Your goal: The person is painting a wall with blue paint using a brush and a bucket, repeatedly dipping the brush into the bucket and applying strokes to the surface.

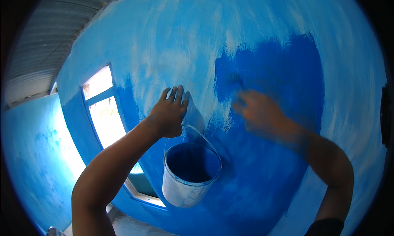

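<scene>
My left hand [172,113] is raised toward the wall with its fingers extended, and the fingertips appear to rest on the pale surface. The wire handle [201,133] of a paint-smeared white bucket [184,188] runs up behind that wrist, where the bucket seems to hang. Inside, the bucket looks dark blue, but the paint level is hard to make out. Blurred by motion, my right hand [261,113] grips a paintbrush [236,78]. Its bristles are over the left part of a dark blue painted patch [286,70].
The light blue, streaky wall [178,39] curves around this spot. A window [107,116] with a blue frame stands to the left, its sill [150,201] below. Corrugated roofing sheets [52,39] slope overhead at upper left. A dark object [386,116] sits at the right edge.
</scene>
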Demonstrator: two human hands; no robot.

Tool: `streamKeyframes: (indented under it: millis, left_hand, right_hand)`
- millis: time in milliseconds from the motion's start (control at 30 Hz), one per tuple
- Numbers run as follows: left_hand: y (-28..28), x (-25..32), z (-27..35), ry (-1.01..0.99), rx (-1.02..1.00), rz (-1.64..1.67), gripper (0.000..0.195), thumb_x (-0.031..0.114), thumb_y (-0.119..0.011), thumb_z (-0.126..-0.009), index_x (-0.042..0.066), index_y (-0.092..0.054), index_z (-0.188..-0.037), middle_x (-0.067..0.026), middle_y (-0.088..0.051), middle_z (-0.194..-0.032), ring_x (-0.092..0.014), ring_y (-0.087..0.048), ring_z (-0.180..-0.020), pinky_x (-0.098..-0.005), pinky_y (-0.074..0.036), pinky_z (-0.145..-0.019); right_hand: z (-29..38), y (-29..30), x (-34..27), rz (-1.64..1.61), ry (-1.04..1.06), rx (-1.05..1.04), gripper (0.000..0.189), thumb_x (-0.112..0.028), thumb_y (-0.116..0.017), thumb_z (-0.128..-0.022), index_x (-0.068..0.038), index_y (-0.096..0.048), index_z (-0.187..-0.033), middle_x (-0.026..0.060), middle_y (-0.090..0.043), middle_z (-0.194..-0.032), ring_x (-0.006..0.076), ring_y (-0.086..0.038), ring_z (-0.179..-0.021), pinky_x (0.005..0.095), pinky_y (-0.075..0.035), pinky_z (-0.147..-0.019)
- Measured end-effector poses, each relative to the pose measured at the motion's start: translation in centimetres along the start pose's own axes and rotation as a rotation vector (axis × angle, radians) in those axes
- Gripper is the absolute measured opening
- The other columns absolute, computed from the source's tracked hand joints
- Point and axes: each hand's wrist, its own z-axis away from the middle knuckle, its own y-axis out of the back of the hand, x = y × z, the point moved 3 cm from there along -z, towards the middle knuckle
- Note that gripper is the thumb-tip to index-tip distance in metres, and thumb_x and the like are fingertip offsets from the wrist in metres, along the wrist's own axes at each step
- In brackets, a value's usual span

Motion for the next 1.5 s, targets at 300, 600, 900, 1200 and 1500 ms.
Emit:
streamKeyframes:
  millis: [300,600,900,1200,1500]
  left_hand:
    - [-0.5,-0.5,1.2,-0.108,-0.012,0.048,0.096,0.030,-0.067,-0.073,-0.004,-0.029,-0.155,-0.0306,-0.025,-0.161,-0.041,-0.026,-0.151,-0.0539,-0.021,-0.123]
    - [-0.4,-0.2,1.2,-0.071,0.062,0.108,0.090,0.027,-0.070,-0.074,-0.002,-0.036,-0.152,-0.0290,-0.031,-0.159,-0.039,-0.030,-0.149,-0.0532,-0.022,-0.123]
    - [1.1,-2.1,1.5,-0.062,-0.121,0.373,0.059,0.001,-0.061,-0.074,0.010,-0.065,-0.132,-0.0136,-0.067,-0.127,-0.034,-0.055,-0.126,-0.0439,-0.044,-0.109]
    - [2.2,-1.8,2.3,-0.190,-0.066,0.278,0.027,0.003,-0.064,-0.067,0.007,-0.073,-0.093,-0.0110,-0.073,-0.088,-0.030,-0.068,-0.090,-0.0426,-0.049,-0.093]
    - [-1.0,-0.2,6.3,0.415,0.402,1.338,0.034,0.002,-0.066,-0.072,0.001,-0.074,-0.105,-0.0164,-0.076,-0.097,-0.031,-0.072,-0.088,-0.0414,-0.055,-0.086]
  right_hand:
    - [-3.7,4.2,1.1,-0.579,-0.381,-0.152,0.020,-0.015,-0.068,-0.094,0.003,-0.071,-0.103,0.0199,-0.071,-0.089,0.0333,-0.070,-0.077,0.0414,-0.056,-0.073]
    - [-0.8,1.6,2.0,0.037,-0.016,0.211,0.031,-0.002,-0.068,-0.080,0.001,-0.067,-0.111,0.0213,-0.065,-0.120,0.0355,-0.064,-0.111,0.0440,-0.059,-0.081]
    - [0.5,-0.4,-4.4,-0.354,-0.013,-0.161,0.021,-0.011,-0.073,-0.085,0.000,-0.069,-0.103,0.0185,-0.067,-0.110,0.0323,-0.066,-0.103,0.0430,-0.058,-0.070]
    - [-6.3,3.6,4.0,-0.276,-0.143,0.479,0.016,-0.007,-0.069,-0.090,0.000,-0.070,-0.104,0.0199,-0.069,-0.108,0.0383,-0.068,-0.092,0.0450,-0.057,-0.081]
    - [1.2,-5.9,-7.2,-0.398,-0.037,-0.206,0.024,-0.012,-0.072,-0.081,-0.005,-0.069,-0.104,0.0187,-0.067,-0.117,0.0375,-0.066,-0.103,0.0457,-0.055,-0.088]
